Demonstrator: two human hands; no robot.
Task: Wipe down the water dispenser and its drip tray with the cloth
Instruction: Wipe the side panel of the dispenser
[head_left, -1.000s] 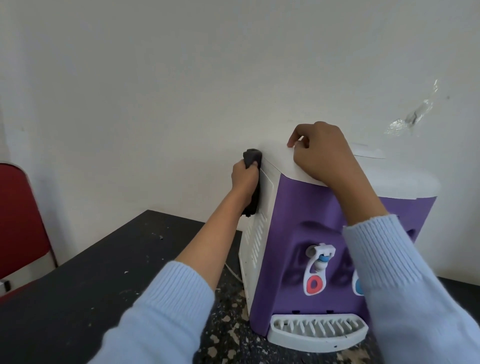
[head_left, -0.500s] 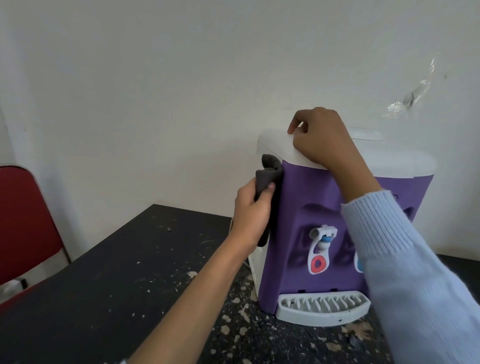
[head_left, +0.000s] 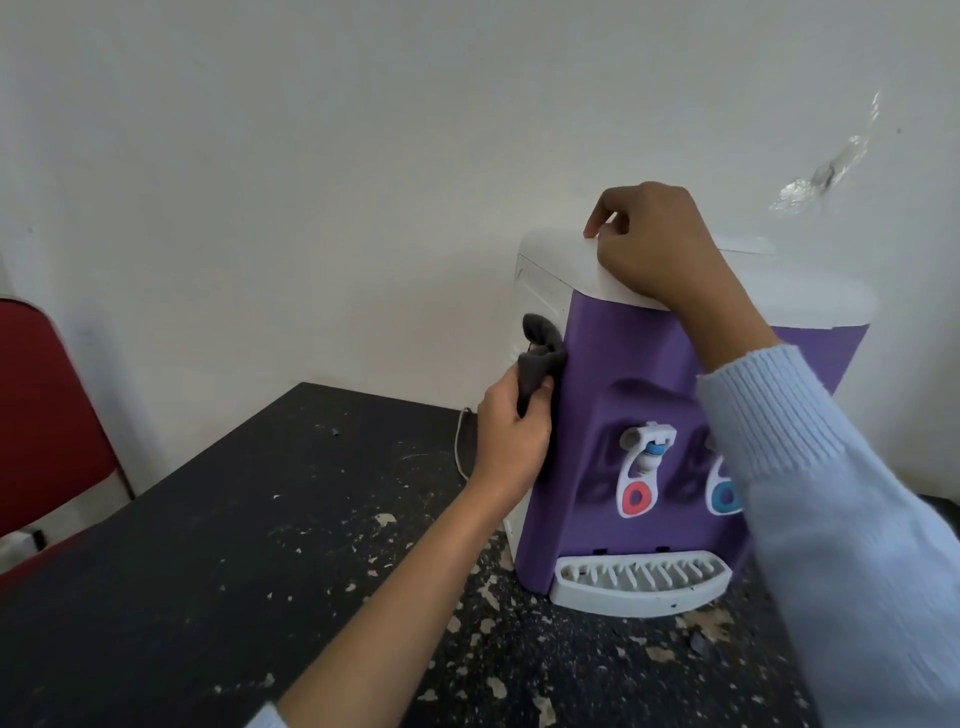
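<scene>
A purple and white water dispenser (head_left: 613, 364) stands on a black table (head_left: 208, 545) against the wall. Its white slotted drip tray (head_left: 641, 582) juts out at the bottom front. Two taps show on the front, one red (head_left: 638, 480) and one blue (head_left: 724, 496), the blue partly hidden by my right sleeve. My left hand (head_left: 511, 441) grips a dark grey cloth (head_left: 540, 356) and holds it against the dispenser's left front corner. My right hand (head_left: 649, 244) rests on the white top, fingers curled at the back edge.
A red chair (head_left: 47, 410) stands at the far left beside the table. A thin white cord (head_left: 460, 441) runs down behind the dispenser's left side. The tabletop is flecked with pale chips. A white wall rises right behind the dispenser.
My left hand has slid the cloth from the upper left side panel forward and down to the left front corner. My right hand has stayed on the top.
</scene>
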